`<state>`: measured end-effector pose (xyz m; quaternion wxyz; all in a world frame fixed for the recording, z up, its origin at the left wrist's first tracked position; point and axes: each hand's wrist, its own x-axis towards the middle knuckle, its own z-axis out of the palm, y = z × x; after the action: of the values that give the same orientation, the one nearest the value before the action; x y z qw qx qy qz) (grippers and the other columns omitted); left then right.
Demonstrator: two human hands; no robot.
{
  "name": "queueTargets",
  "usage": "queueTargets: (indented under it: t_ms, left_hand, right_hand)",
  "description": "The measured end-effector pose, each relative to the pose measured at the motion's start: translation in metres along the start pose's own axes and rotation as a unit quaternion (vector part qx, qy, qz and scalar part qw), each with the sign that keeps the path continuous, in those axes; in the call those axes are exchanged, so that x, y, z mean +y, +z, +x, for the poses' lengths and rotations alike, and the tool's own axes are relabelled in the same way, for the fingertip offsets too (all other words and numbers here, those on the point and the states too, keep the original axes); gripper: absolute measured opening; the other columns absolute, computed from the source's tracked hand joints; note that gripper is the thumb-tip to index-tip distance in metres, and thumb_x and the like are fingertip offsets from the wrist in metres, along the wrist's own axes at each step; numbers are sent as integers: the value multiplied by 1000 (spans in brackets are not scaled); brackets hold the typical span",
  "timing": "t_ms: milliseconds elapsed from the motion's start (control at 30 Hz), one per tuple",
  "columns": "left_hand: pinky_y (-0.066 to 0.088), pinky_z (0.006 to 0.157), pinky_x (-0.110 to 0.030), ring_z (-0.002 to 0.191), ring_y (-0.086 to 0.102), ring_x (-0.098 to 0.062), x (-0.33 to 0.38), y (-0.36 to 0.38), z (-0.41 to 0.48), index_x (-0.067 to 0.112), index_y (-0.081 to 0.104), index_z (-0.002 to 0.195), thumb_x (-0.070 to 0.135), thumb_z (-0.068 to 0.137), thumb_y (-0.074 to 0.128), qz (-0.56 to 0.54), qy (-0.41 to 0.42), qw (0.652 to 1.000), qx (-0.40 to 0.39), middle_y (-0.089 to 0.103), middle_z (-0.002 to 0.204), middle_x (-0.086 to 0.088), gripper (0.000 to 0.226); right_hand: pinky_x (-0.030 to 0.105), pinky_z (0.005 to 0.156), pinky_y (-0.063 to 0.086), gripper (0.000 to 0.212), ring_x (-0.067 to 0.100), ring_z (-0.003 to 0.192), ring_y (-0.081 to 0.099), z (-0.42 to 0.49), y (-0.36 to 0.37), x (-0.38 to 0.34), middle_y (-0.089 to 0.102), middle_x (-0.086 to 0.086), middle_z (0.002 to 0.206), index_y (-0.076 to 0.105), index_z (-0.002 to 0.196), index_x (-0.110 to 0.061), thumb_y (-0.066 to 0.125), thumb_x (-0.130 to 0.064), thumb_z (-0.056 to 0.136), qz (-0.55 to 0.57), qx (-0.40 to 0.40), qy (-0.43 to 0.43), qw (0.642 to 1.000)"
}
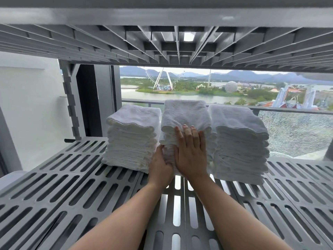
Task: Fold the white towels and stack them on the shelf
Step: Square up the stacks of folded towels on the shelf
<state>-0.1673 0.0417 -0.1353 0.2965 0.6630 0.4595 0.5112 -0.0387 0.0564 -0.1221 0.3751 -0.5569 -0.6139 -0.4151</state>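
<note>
1. We see three piles of folded white towels side by side on the grey slotted shelf (75, 179): left stack (133, 139), middle stack (185, 114) and right stack (239, 141).
2. Our right hand (191, 150) lies flat against the middle stack's front, fingers straight and pressing.
3. Our left hand (160, 165) curls round its lower left corner, gripping the towel edges.

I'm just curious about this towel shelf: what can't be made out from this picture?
Head view only:
- Lower front of the middle stack, covered by the left hand and right hand.
- Left hand's fingertips, tucked between middle stack and left stack.
- Backs of all three stacks, right stack included, hidden by their own fronts.
- Anything on the upper shelf: only its underside shows.
- Towel counts: layers too fine.
</note>
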Motion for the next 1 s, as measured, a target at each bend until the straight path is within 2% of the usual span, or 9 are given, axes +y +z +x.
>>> queueTargets:
  t_ms: [100, 233, 367, 467, 567, 700, 867, 1000]
  left_hand:
    - [48, 89, -36, 108, 61, -22, -2, 1, 1, 26, 51, 132, 1, 81, 51, 36, 14, 999, 34, 67, 118, 2, 57]
    - [52, 80, -37, 98, 67, -20, 2, -3, -2, 26, 54, 126, 21, 95, 54, 92, 31, 992, 84, 70, 110, 5, 32]
    - [54, 78, -39, 95, 63, -17, 10, -10, -2, 23, 58, 113, 28, 95, 57, 116, 53, 986, 107, 63, 107, 7, 18]
    - [49, 67, -31, 82, 62, -14, 13, -15, 2, 25, 58, 99, 27, 93, 62, 118, 80, 984, 107, 61, 95, 8, 8]
    - [39, 54, -21, 68, 57, -9, 16, -11, 2, 27, 57, 91, 29, 92, 64, 147, 146, 974, 86, 58, 85, 12, 7]
    - [50, 56, -31, 71, 59, -14, 22, 8, -7, 30, 55, 90, 34, 91, 60, 212, 224, 951, 20, 60, 87, 12, 6]
    - [53, 57, -32, 68, 63, -16, 36, 39, -25, 28, 60, 92, 31, 91, 61, 229, 231, 945, -19, 66, 81, 10, 3]
    - [52, 61, -31, 73, 63, -18, 50, 70, -40, 28, 61, 98, 33, 93, 58, 241, 225, 944, -33, 66, 89, 9, 8]
  right_hand:
    - [54, 118, 23, 58, 35, 143, 35, -1, 2, 2, 44, 13, 152, 36, 154, -18, 48, -34, 100, -11, -2, -7, 1000]
    - [52, 118, 24, 58, 34, 141, 38, -1, -3, 5, 45, 12, 151, 37, 154, -19, 47, -39, 101, -32, -11, -14, 999]
    - [50, 117, 25, 57, 34, 140, 39, 4, -19, 10, 45, 11, 150, 41, 151, -19, 50, -37, 99, -25, -40, -33, 998]
    - [48, 113, 29, 50, 32, 136, 42, 16, -36, 14, 49, 8, 144, 51, 141, -17, 53, -29, 92, -18, -34, -35, 999]
    - [49, 110, 30, 43, 31, 135, 42, 28, -54, 26, 50, 9, 140, 57, 128, -15, 56, -28, 87, -30, -3, 4, 1000]
    - [46, 109, 29, 43, 32, 132, 43, 32, -77, 55, 52, 11, 136, 56, 128, -14, 57, -26, 86, -61, 2, 41, 997]
    - [48, 103, 36, 39, 31, 118, 48, 31, -96, 105, 56, 10, 119, 53, 124, -14, 47, -27, 88, -54, -4, 147, 988]
    - [44, 99, 34, 32, 31, 116, 49, 33, -100, 151, 59, 8, 119, 52, 122, -22, 49, -32, 92, 2, -16, 234, 972]
